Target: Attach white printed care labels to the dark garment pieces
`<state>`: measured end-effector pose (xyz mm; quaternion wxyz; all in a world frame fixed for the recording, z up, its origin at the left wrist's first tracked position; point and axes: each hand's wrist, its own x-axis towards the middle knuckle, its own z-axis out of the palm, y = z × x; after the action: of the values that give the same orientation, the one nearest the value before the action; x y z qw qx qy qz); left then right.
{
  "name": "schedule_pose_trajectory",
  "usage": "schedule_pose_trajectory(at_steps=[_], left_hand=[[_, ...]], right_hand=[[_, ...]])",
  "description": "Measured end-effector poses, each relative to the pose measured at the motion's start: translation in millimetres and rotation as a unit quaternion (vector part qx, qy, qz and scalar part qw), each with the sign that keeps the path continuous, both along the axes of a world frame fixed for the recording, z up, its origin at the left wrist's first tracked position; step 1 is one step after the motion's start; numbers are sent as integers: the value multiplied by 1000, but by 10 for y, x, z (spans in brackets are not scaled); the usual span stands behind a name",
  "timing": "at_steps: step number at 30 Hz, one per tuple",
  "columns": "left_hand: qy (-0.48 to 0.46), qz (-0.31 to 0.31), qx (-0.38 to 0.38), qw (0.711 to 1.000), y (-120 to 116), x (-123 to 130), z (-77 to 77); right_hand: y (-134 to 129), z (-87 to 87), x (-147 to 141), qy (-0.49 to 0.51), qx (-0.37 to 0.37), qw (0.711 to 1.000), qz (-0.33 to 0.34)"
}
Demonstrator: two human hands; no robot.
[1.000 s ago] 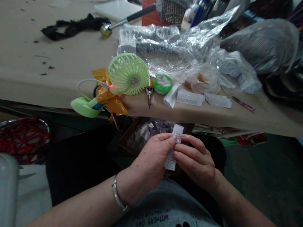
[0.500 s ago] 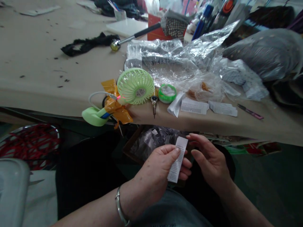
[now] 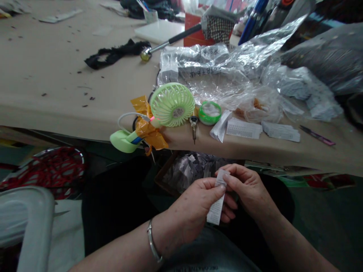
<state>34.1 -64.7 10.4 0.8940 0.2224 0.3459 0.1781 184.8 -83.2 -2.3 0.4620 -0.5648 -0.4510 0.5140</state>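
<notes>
A narrow white printed label strip [image 3: 216, 210] is held over my lap, below the table's front edge. My left hand [image 3: 200, 206] grips its middle, thumb on top and fingers underneath. At the strip's upper end my right hand [image 3: 246, 185] pinches it between thumb and fingers. Whether the strip is one label or several stacked, I cannot tell. On the table in front lie two piles of similar labels [image 3: 244, 128] and a folded white strip [image 3: 221, 126]. Beside them stands a round green-rimmed tub [image 3: 210, 112] with white material in it.
A soldering-iron-like tool [image 3: 194, 128] points toward the front edge, next to a green fan [image 3: 172, 104] fixed with orange tape. Clear plastic bags [image 3: 198, 71] lie behind. Purple-handled tweezers or a cutter [image 3: 317, 135] rest at right. Below sits a box of paper scraps [image 3: 187, 170].
My right hand has moved left and closed on the upper end of the label strip, which it stood apart from before. The camera view has shifted slightly left.
</notes>
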Motion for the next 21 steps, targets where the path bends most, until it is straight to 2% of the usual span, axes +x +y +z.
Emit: schedule_pose_trajectory(at_steps=[3, 5, 8, 11, 15, 21], left_hand=[[-7, 1, -7, 1000, 44, -31, -14], [-8, 7, 1, 1000, 68, -44, -21], [-5, 8, 11, 1000, 97, -52, -30], [-8, 12, 13, 1000, 122, -54, -43], [1, 10, 13, 1000, 148, -52, -76], [2, 6, 19, 1000, 173, -43, -103]], right_hand=[[0, -22, -17, -58, 32, 998, 8], [0, -30, -22, -138, 89, 986, 11], [16, -28, -22, -268, 189, 944, 31], [52, -25, -21, -341, 236, 909, 51], [90, -41, -25, -370, 249, 893, 65], [83, -57, -36, -361, 246, 897, 65]])
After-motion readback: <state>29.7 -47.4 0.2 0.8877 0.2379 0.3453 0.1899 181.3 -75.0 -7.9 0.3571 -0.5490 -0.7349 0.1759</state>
